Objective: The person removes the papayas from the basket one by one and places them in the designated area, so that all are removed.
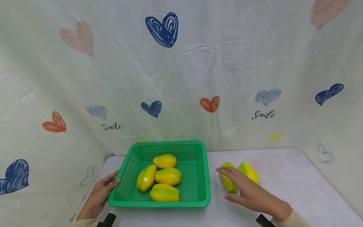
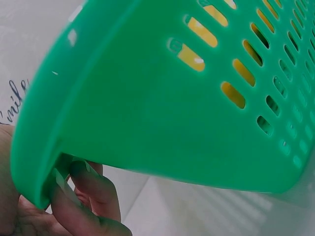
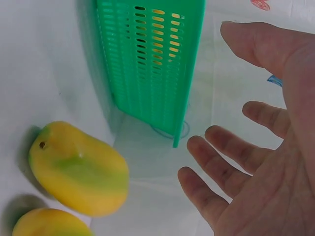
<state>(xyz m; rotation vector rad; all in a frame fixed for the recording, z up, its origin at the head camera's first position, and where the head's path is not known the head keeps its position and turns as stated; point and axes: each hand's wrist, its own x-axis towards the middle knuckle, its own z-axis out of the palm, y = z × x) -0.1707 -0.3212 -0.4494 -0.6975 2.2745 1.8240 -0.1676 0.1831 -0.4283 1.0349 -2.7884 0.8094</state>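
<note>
A green plastic basket [image 1: 208, 189] with slotted sides holds several yellow fruits [image 1: 168, 176], glossy and shaped like mangoes. My left hand [image 1: 97, 194] grips the basket's left rim, and in the left wrist view its fingers [image 2: 96, 196] curl up under the rim's edge. To the right of the basket, my right hand [image 1: 249, 192] hovers with thumb and fingers spread, holding nothing. Beyond it lie two more yellow-green fruits [image 1: 249, 172], one partly hidden by the hand. The right wrist view shows the nearer fruit [image 3: 78, 169] on the table, apart from the fingers.
A white-covered table [image 1: 286, 179] carries everything. Behind and at the sides hangs a pale curtain [image 1: 181, 72] printed with hearts and the word Smile; the basket's far rim stands close to it. Dark wrist devices [image 1: 107, 220] show at both sleeves.
</note>
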